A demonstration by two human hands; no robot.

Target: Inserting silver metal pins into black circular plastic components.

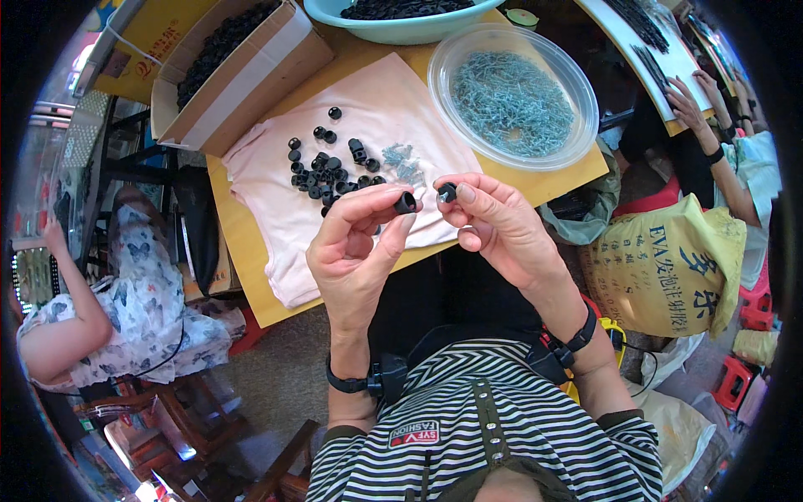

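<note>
Above the near edge of a pale pink cloth, my left hand pinches a small black hollow cap between thumb and fingers. Close to its right, my right hand grips a small black round part with a shiny bit showing at its lower side. The two parts are apart. Beyond my hands, several black caps lie scattered and heaped on the cloth. A small pile of silvery screws sits to the right of them.
The cloth covers a yellow table. At the back stand a cardboard box of black parts, a pale green basin and a clear tub of screws. A yellow sack is at right. Other people sit on both sides.
</note>
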